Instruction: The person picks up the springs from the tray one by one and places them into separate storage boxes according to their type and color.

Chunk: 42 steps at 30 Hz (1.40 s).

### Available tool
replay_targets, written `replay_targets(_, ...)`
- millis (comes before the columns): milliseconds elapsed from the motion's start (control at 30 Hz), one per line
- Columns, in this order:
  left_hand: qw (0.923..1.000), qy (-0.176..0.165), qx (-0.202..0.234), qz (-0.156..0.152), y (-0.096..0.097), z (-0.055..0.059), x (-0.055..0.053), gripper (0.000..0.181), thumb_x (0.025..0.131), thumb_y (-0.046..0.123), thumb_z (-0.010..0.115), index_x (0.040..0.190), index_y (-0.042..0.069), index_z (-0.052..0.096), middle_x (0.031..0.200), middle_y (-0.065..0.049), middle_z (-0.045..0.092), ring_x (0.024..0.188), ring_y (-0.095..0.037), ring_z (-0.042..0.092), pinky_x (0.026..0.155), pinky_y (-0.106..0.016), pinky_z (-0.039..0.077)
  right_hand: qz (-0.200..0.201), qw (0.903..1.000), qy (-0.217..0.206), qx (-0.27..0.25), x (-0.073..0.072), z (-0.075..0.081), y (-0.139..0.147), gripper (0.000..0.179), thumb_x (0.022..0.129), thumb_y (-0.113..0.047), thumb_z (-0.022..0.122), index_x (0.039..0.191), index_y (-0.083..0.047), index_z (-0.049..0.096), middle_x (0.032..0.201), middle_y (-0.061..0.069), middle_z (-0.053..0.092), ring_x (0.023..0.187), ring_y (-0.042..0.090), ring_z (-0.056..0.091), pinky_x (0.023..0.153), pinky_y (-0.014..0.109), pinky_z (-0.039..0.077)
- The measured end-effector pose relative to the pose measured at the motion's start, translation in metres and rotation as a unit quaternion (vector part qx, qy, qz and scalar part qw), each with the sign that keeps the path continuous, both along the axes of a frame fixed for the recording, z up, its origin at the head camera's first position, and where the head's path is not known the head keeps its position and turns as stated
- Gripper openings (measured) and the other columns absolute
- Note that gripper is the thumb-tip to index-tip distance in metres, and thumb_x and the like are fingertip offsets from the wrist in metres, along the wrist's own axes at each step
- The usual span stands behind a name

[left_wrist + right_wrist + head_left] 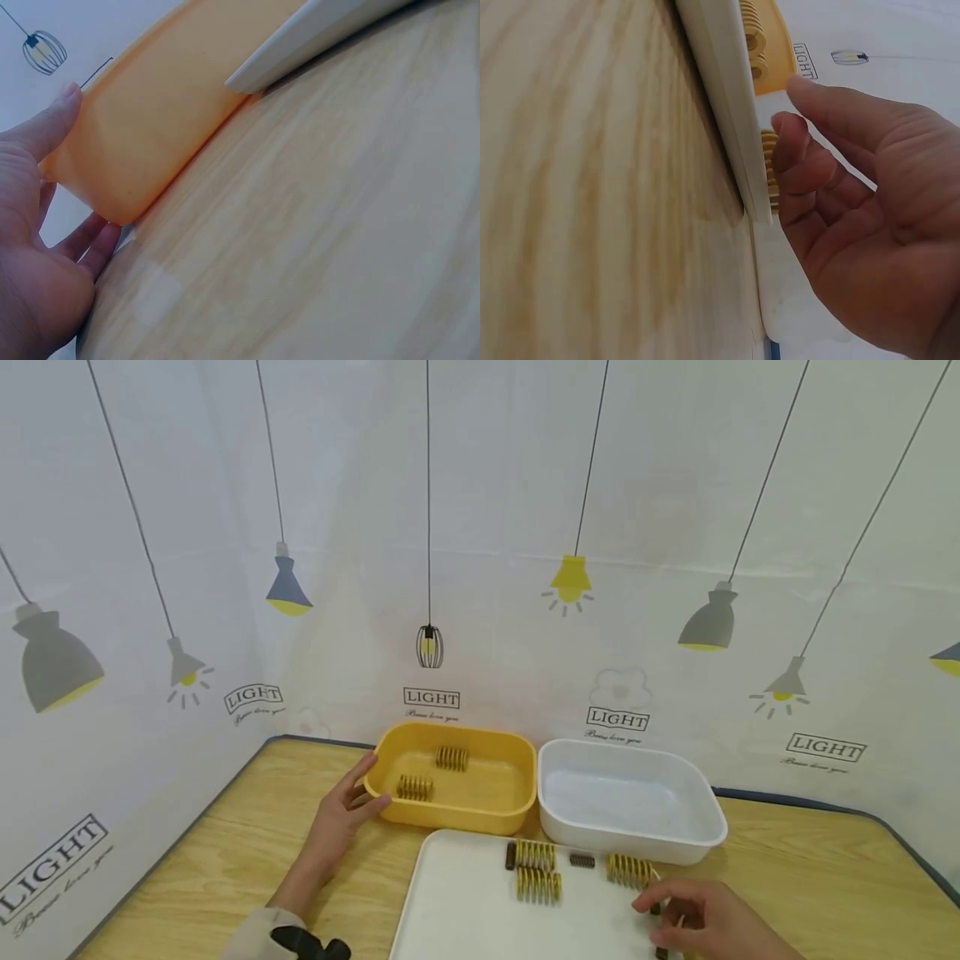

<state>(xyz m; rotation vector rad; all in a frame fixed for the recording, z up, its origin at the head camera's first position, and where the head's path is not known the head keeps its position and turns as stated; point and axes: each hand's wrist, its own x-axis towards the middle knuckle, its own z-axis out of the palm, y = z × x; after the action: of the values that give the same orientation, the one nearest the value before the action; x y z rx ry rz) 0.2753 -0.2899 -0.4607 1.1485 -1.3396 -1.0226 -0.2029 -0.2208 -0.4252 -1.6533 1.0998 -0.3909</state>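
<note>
My left hand (341, 818) holds the left corner of a yellow container (457, 820), thumb and fingers spread around its wall; the left wrist view shows the thumb (56, 124) at the rim. Two gold coil springs (452, 759) lie in that container. My right hand (708, 917) hovers over the right side of a white tray (465, 910), fingers loosely bent, with nothing seen between them. Closest to it are a gold spring (628, 870) and small dark springs (662, 953), partly hidden by the fingers. Two more gold springs (538, 886) lie on the tray.
A white container (630, 839) stands against the yellow one's right side, behind the tray. Small dark springs (582, 861) lie along the tray's far edge. A wooden table (225, 860) bears everything, with a lamp-patterned white curtain (495, 527) behind.
</note>
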Motion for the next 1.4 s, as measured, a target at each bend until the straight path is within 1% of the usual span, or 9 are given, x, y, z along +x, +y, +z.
replay_targets(133, 1.0000, 0.004, -0.001, -0.002, 0.000, -0.001, -0.001, 0.064, 0.083, 0.016, 0.064, 0.138, 0.022, 0.033, 0.142, 0.007, 0.026, 0.119, -0.026, 0.037, 0.083, -0.019, 0.041, 0.037, 0.9993, -0.006, 0.007, -0.010, -0.006, -0.002, 0.028, 0.084, -0.021, 0.061, 0.109, -0.010, 0.060, 0.090, 0.013, 0.057, 0.074, 0.024, 0.053, 0.060, 0.029, 0.045)
replay_targets(233, 1.0000, 0.006, 0.001, -0.003, 0.000, -0.001, -0.001, 0.064, 0.083, 0.015, 0.064, 0.139, 0.022, 0.033, 0.141, 0.007, 0.028, 0.120, -0.026, 0.037, 0.083, -0.020, 0.042, 0.047, 0.9977, -0.033, 0.037, -0.016, -0.011, -0.002, 0.026, 0.085, -0.017, 0.059, 0.110, -0.008, 0.059, 0.089, 0.014, 0.055, 0.075, 0.023, 0.051, 0.060, 0.029, 0.045)
replay_targets(433, 1.0000, 0.006, 0.003, -0.004, -0.001, 0.000, -0.001, 0.064, 0.083, 0.016, 0.064, 0.139, 0.023, 0.032, 0.141, 0.009, 0.027, 0.120, -0.025, 0.037, 0.083, -0.020, 0.042, 0.088, 0.9933, -0.073, 0.019, -0.021, -0.013, -0.006, 0.026, 0.087, -0.008, 0.056, 0.112, -0.003, 0.058, 0.091, 0.015, 0.057, 0.074, 0.016, 0.054, 0.063, 0.026, 0.047)
replay_targets(567, 1.0000, 0.001, 0.005, -0.002, -0.002, 0.002, 0.000, 0.064, 0.083, 0.018, 0.064, 0.139, 0.024, 0.032, 0.141, 0.010, 0.027, 0.119, -0.023, 0.038, 0.083, -0.020, 0.042, 0.078, 0.9960, -0.043, 0.004, -0.017, -0.012, -0.006, 0.024, 0.085, -0.013, 0.059, 0.108, -0.008, 0.061, 0.080, 0.010, 0.056, 0.066, 0.013, 0.051, 0.056, 0.025, 0.044)
replay_targets(667, 1.0000, 0.000, 0.002, -0.002, -0.003, 0.003, 0.000, 0.064, 0.083, 0.017, 0.063, 0.139, 0.023, 0.032, 0.142, 0.010, 0.026, 0.119, -0.024, 0.038, 0.083, -0.020, 0.041, 0.077, 0.9959, -0.019, -0.045, -0.012, -0.012, -0.006, 0.022, 0.082, -0.018, 0.063, 0.103, -0.012, 0.065, 0.079, 0.007, 0.057, 0.064, 0.010, 0.050, 0.054, 0.024, 0.043)
replay_targets(800, 1.0000, -0.006, 0.002, 0.001, -0.004, 0.001, 0.001, 0.064, 0.083, 0.016, 0.063, 0.139, 0.023, 0.032, 0.142, 0.007, 0.026, 0.119, -0.025, 0.038, 0.083, -0.020, 0.041, 0.080, 0.9930, -0.022, -0.084, -0.010, -0.018, -0.008, 0.021, 0.082, -0.019, 0.064, 0.102, -0.012, 0.066, 0.083, 0.006, 0.060, 0.065, 0.007, 0.050, 0.055, 0.024, 0.044)
replay_targets(1033, 0.9997, -0.020, 0.015, 0.006, 0.000, -0.003, -0.001, 0.063, 0.083, 0.019, 0.064, 0.138, 0.025, 0.032, 0.141, 0.011, 0.026, 0.119, -0.023, 0.038, 0.086, -0.023, 0.041, 0.087, 0.9941, -0.053, -0.039, -0.016, -0.022, -0.010, 0.024, 0.084, -0.012, 0.061, 0.107, -0.008, 0.064, 0.080, 0.008, 0.059, 0.062, 0.006, 0.048, 0.054, 0.022, 0.042)
replay_targets(1267, 0.9998, -0.020, 0.003, 0.003, 0.001, -0.001, 0.001, 0.064, 0.084, 0.019, 0.063, 0.139, 0.025, 0.032, 0.141, 0.009, 0.027, 0.119, -0.025, 0.039, 0.084, -0.023, 0.042, 0.103, 0.9915, -0.054, -0.058, -0.012, -0.020, -0.010, 0.023, 0.084, -0.013, 0.061, 0.106, -0.007, 0.064, 0.088, 0.009, 0.062, 0.067, 0.006, 0.052, 0.058, 0.024, 0.045)
replay_targets(1400, 0.9998, -0.017, -0.012, -0.001, 0.000, -0.001, 0.001, 0.064, 0.084, 0.016, 0.063, 0.139, 0.021, 0.032, 0.143, 0.006, 0.025, 0.119, -0.028, 0.039, 0.082, -0.020, 0.042, 0.077, 0.9941, -0.037, -0.068, -0.006, -0.018, -0.007, 0.022, 0.082, -0.017, 0.063, 0.103, -0.009, 0.066, 0.096, 0.008, 0.062, 0.075, 0.009, 0.054, 0.063, 0.025, 0.048)
